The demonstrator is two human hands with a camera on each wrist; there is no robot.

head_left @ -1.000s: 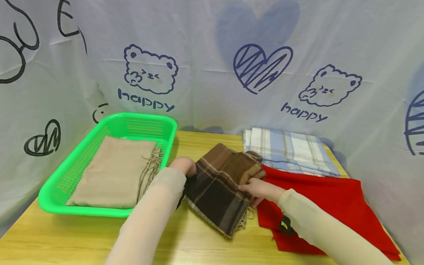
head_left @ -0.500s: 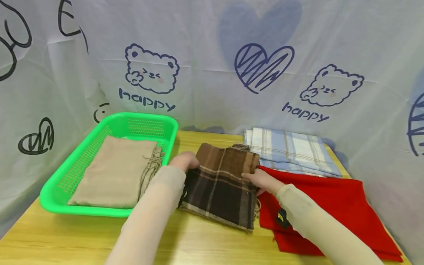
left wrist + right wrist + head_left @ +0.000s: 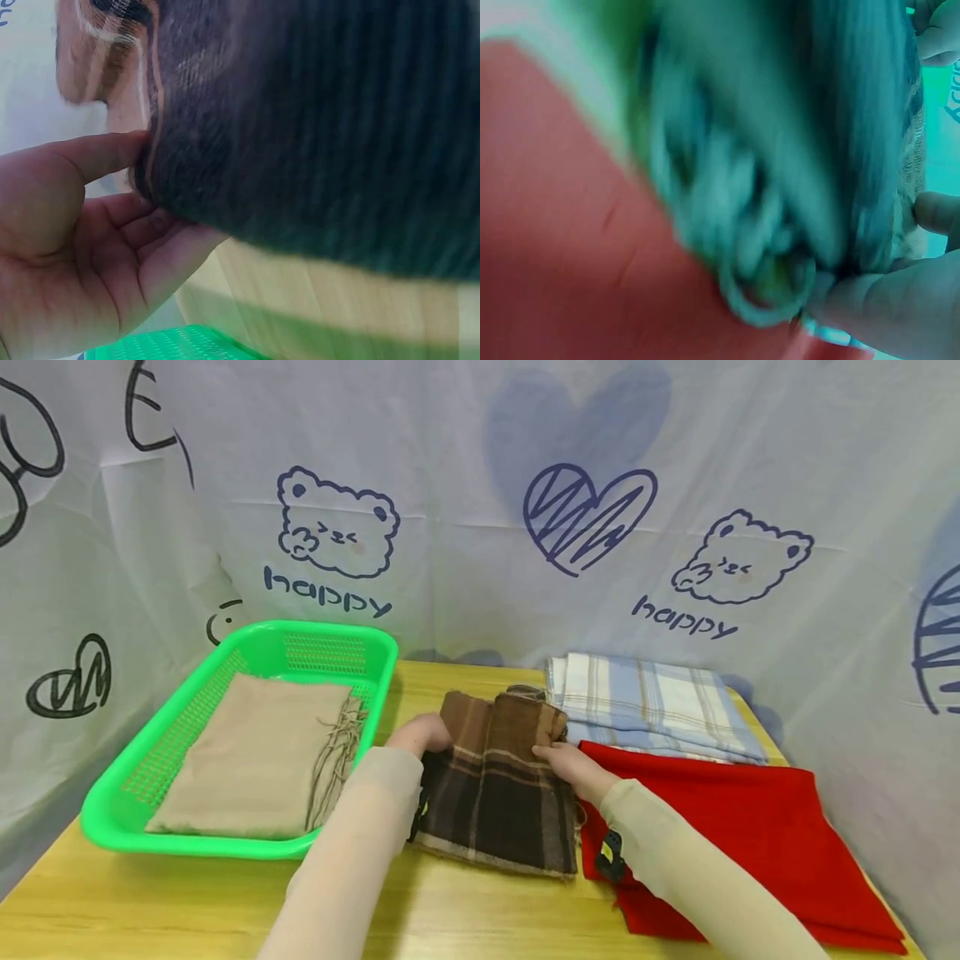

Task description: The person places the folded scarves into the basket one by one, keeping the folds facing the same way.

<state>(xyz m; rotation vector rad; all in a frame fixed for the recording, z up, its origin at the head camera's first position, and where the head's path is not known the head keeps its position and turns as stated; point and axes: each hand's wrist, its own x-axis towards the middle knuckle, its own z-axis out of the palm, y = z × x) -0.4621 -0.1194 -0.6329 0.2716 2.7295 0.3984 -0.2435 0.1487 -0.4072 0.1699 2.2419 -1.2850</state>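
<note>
Printed white fabric (image 3: pixel 450 452) hangs behind a wooden tabletop (image 3: pixel 465 914), where the head view shows a brown plaid scarf (image 3: pixel 517 810) between a green basket (image 3: pixel 210 846) bearing a folded beige cloth (image 3: pixel 251 760) and, on the right, a red cloth (image 3: pixel 750 835) and a blue-and-white plaid cloth (image 3: pixel 645 697). From the left wrist, hidden detail appears: the left hand (image 3: pixel 423 735) pinches the scarf's edge, thumb and fingers on opposite sides. Though blurred, the right wrist view brings looped fringe (image 3: pixel 712 180) up close beside the right hand (image 3: pixel 573 767), which pinches the other side.
</note>
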